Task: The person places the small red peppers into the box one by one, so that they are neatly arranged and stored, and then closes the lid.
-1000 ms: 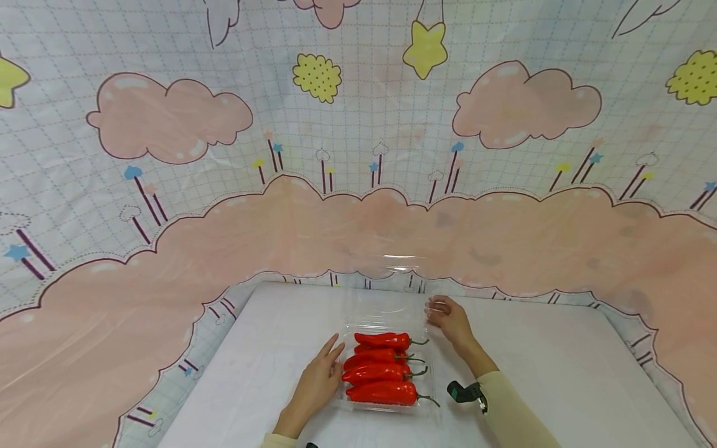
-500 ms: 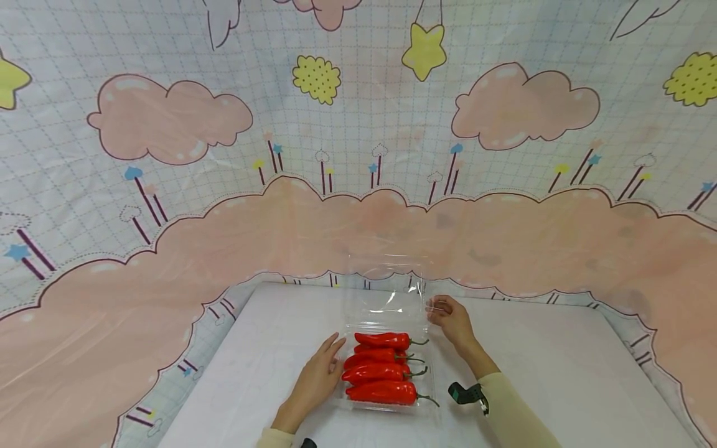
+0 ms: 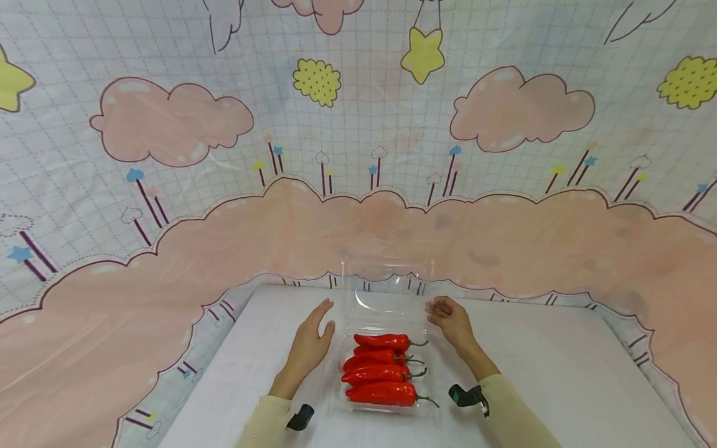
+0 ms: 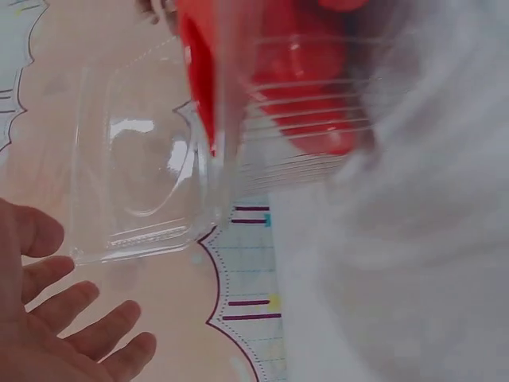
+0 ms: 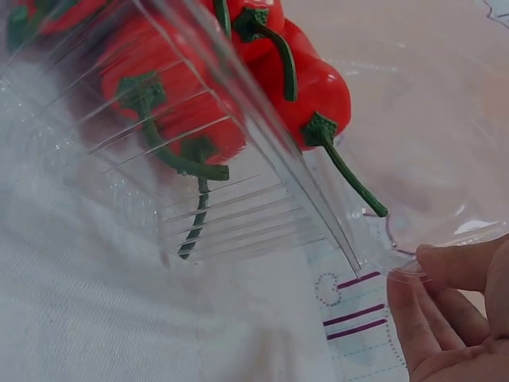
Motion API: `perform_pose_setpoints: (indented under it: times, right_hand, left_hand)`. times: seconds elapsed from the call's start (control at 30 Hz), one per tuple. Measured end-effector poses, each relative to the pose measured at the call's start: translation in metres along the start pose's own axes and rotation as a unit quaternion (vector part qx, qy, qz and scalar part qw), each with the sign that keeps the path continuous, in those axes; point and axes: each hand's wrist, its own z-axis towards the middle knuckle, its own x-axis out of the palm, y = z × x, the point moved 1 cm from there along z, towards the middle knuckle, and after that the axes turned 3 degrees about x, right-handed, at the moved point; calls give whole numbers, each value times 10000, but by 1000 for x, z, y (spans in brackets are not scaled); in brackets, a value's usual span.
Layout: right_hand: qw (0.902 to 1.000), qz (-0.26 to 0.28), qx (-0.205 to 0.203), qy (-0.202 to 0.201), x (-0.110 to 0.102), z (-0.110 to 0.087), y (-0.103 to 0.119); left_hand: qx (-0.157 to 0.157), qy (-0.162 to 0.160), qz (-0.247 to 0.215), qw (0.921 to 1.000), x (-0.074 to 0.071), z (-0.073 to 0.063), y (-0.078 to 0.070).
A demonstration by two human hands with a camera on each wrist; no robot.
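Observation:
Several red peppers (image 3: 382, 393) with green stems lie side by side in a clear plastic clamshell box (image 5: 262, 211). Its hinged lid (image 3: 386, 302) stands raised at the far side. My right hand (image 3: 452, 320) pinches the lid's right edge between thumb and fingers, as the right wrist view confirms. To the left of the box, my left hand (image 3: 309, 342) is held with fingers extended and thumb spread, gripping nothing. In the left wrist view, those fingers (image 4: 103, 330) are near the lid's corner; whether they touch it I cannot tell.
The box rests on a white-covered table (image 3: 560, 361). Behind it hangs a patterned curtain (image 3: 504, 236) with clouds and stars. Black wrist cameras are strapped at the left wrist (image 3: 300, 417) and right wrist (image 3: 466, 396).
My left hand has come away from the box's left side, moving farther forward and left, with its thumb spread. The lid tilted a little, then stayed raised; my right hand remains at its edge.

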Motion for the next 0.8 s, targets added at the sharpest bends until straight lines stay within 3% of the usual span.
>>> perform_pose_setpoints:
  times: [0.13,0.27,0.43,0.6,0.8]
  right_hand:
    - [9998,-135,-176,-12,0,-2,-1]
    - [9991,-246,-347,-40,-1,-4,1]
    - [9995,-219,-238,-46,-2,-4,5]
    - [9998,-166,-129,-22,-3,-5,5]
    - [9997,-179,-165,12,-2,-6,5]
  left_hand:
    - [12,-282,-370,9989,-6,16,0]
    - [-124,-241,-665,9974,-11,32,-1]
    - [-262,-160,-991,9946,-15,53,0]
    - [-250,-311,-1052,9936,-19,71,0]
    - [-733,-190,-1484,9860,-21,86,-1]
